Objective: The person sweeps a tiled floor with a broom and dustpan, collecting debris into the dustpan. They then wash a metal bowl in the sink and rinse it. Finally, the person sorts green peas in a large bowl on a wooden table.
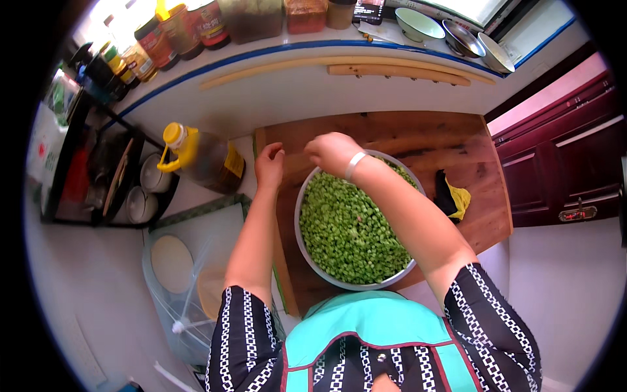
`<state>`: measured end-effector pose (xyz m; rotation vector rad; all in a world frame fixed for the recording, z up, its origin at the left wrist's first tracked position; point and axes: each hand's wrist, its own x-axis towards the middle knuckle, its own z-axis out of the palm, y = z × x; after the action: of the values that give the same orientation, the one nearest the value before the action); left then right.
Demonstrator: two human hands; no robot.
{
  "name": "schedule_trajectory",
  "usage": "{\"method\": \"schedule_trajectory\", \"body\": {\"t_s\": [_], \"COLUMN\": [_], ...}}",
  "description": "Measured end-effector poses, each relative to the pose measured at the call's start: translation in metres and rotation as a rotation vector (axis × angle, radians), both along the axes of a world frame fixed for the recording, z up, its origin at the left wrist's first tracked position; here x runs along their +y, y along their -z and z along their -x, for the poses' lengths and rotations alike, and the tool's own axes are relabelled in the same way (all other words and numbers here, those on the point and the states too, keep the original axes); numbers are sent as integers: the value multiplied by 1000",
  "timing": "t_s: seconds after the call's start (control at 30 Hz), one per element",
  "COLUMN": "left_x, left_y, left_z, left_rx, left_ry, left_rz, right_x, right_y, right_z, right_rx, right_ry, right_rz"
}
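Note:
A wide metal basin (300, 225) sits on a wooden board (418, 130), nearly full of finely chopped green vegetable (349, 228). My right hand (334, 155), with a pale band at its wrist, is over the basin's far left rim. Its fingers are closed and point left; what they hold, if anything, is hidden. My left hand (269, 167) is beside the board's left edge, left of the basin and apart from it. Its fingers are curled in near the thumb, and I cannot make out anything between them.
Left of the board stands a big oil jug (209, 157) with a yellow cap and handle. A black and yellow crumpled bag (452, 196) lies on the board's right. Jars (209, 25) and bowls (419, 25) line the back ledge. A dark rack (85, 163) stands far left.

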<state>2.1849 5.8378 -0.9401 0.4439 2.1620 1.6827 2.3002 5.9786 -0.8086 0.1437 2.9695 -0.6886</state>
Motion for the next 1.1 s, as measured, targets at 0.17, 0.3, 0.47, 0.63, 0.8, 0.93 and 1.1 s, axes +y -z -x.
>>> {"method": "schedule_trajectory", "body": {"t_s": [0.17,0.3,0.47,0.63,0.8,0.93,1.1], "left_x": [5,64,53,38,16,-25,-61], "left_y": [110,120,95,105,-2,-82,-136], "left_z": [92,95,88,85,3,-88,-177], "left_rx": [671,638,581,367,268,39,-69], "left_ry": [31,198,238,206,137,70,144], "left_rz": [421,366,594,414,125,-134,-288], "right_x": [-17,25,3,-9,7,-11,-65], "right_y": [80,144,144,130,47,-35,-64], "right_z": [128,139,145,149,105,-11,-150], "right_rx": [-187,-291,-492,-601,-578,21,446], "right_ry": [43,200,170,40,-86,-13,94], "right_rz": [-77,-63,-18,-46,-109,45,358]}}
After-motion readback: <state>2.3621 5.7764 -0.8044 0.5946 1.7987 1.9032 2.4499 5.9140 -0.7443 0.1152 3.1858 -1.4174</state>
